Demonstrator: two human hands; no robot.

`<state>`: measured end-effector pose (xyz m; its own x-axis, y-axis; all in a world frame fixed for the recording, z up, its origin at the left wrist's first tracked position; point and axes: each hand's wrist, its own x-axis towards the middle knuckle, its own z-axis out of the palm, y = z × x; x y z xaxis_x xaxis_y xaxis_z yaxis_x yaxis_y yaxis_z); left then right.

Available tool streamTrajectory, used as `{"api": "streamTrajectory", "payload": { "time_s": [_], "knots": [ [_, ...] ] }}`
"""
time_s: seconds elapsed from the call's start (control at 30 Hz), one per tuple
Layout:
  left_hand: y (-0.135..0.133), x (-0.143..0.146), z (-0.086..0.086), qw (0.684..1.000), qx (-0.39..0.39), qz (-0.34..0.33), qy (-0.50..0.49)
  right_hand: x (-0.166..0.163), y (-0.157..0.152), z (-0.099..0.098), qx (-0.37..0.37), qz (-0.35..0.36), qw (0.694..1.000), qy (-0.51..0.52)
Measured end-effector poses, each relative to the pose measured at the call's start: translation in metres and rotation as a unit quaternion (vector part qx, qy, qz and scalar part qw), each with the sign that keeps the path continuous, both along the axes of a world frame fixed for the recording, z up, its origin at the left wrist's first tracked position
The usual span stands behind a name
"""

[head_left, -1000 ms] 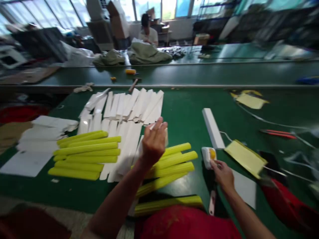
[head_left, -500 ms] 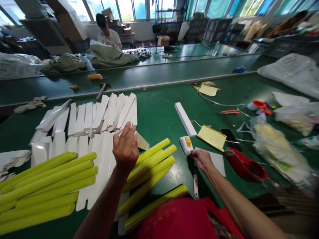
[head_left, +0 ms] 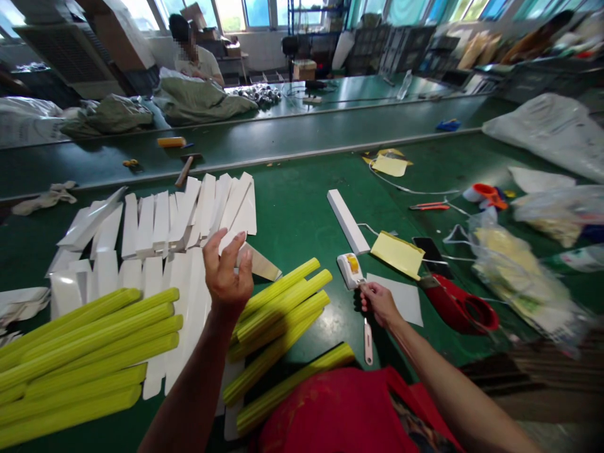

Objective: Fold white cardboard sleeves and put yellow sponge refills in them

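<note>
My left hand [head_left: 229,269] hovers over the near ends of the white boxes, its fingers apart and holding nothing. Folded white boxes [head_left: 153,220] lie in rows to its left and beyond it. Just right of it, several yellow-green ribbed tubes [head_left: 283,305] rest on the table. My right hand [head_left: 380,303] is at the near end of a small white tape dispenser [head_left: 350,272] with a yellow core. Its fingers pinch what looks like a short strip of tape [head_left: 361,282] at the dispenser's edge. A pink-handled cutter [head_left: 368,345] lies just below that hand.
More yellow-green tubes [head_left: 89,352] lie at the left. A narrow white box [head_left: 348,220], a yellow card [head_left: 397,254], a phone [head_left: 431,255] and a red tape dispenser [head_left: 460,305] lie about the right side. Beyond the green table [head_left: 292,189], a person [head_left: 198,60] sits.
My left fingers have spread further apart. My right hand stays by the white dispenser, its fingers still pinched. The whole view has shifted slightly.
</note>
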<state>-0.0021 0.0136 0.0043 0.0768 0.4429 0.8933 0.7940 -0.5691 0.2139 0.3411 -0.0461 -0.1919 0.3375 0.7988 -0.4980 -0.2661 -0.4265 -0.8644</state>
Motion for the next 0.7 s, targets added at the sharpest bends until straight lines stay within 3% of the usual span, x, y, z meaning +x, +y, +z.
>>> {"api": "streamTrajectory", "payload": {
  "time_s": [0.13, 0.43, 0.7],
  "knots": [
    [0.012, 0.011, 0.006, 1.000, 0.004, -0.006, -0.002, 0.011, 0.002, 0.000, -0.006, 0.035, 0.999, -0.014],
    [0.023, 0.078, 0.002, 0.995, -0.026, -0.096, 0.003, 0.014, 0.005, -0.001, 0.018, 0.047, 0.999, -0.019],
    [0.033, 0.088, 0.009, 0.991, -0.044, -0.122, -0.022, 0.011, 0.007, -0.005, 0.020, 0.033, 0.999, 0.000]
  ]
}}
